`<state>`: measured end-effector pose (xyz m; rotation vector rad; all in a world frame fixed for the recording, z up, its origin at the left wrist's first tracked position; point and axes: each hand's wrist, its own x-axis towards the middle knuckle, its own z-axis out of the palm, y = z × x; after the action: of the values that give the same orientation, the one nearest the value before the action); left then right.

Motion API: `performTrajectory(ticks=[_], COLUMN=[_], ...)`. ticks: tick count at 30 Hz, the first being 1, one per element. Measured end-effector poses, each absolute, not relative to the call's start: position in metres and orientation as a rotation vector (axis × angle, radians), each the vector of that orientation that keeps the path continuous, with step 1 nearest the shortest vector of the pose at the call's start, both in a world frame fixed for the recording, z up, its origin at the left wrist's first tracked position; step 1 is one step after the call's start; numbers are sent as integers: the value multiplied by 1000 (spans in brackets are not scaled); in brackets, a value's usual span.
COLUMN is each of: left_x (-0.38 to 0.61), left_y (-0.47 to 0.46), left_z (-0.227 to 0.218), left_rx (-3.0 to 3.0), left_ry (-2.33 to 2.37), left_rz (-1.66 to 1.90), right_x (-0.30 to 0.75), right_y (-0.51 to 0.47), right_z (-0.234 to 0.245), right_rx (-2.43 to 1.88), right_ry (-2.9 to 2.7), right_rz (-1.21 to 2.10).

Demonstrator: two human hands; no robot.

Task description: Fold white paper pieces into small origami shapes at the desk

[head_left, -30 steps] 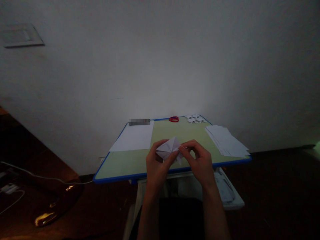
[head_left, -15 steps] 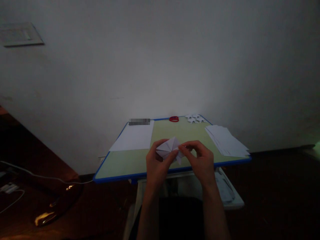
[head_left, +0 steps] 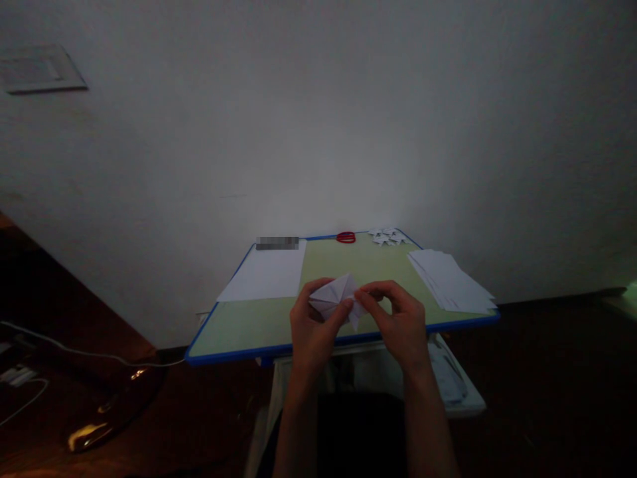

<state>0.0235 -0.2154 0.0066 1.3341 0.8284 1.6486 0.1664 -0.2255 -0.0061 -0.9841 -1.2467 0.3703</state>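
A white folded paper (head_left: 332,296) with creases fanning from its middle is held up above the near part of the table. My left hand (head_left: 314,325) grips it from the left, thumb pressed on the front and fingers behind. At the paper's right side, my right hand (head_left: 398,318) pinches a flap between thumb and index finger. One pointed corner of the paper hangs down between the hands. The fingers behind the paper are partly hidden.
The table (head_left: 249,332) has a pale green top and blue edge. On it lie a white sheet (head_left: 269,272), a pixelated dark strip (head_left: 277,243), red-handled scissors (head_left: 346,237), several small folded paper pieces (head_left: 389,236) and a paper stack (head_left: 452,282). An open drawer (head_left: 462,398) juts out below.
Both hands stay nearly in place. The folded paper has tilted slightly, and its hanging corner has shifted a little to the left.
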Motion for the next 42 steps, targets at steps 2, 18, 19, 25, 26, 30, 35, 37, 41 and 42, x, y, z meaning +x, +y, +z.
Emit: performTrajectory(ticks=[2,18,19,25,26,30,35,37,41,42], left_x=[24,20,20,21,21,20,16,14,6,4], left_y=[-216,-217,-218,-217,-216,-216,-217,-216,-214,-214], left_z=[6,6,6,5,5,5,8,7,5,4], left_rx=[1317,1340,1343,1318,1308,1314,1393,1410,1466,1499], left_ry=[825,848,848,853,853,838,723,706,798,837], left_rz=[1652,1670,1678,1676,1671,1633,1540,1522,1538,1542], right_x=[166,169,168,164,164,168,171,172,171,171], right_y=[-226,-230,-230,-227,-226,-229,-232,-231,-228,-227], right_z=[-6,-3,-3,-5,-5,-3,-1,-2,-5,-6], right_rx=[-984,-1004,-1006,-1050,-1044,-994,-997,-986,-967,-963], right_ry=[-1245,-1475,-1488,-1485,-1478,-1501,-1507,-1515,-1558,-1568], right_rz=[366,366,345,275,278,285,258,250,250,248])
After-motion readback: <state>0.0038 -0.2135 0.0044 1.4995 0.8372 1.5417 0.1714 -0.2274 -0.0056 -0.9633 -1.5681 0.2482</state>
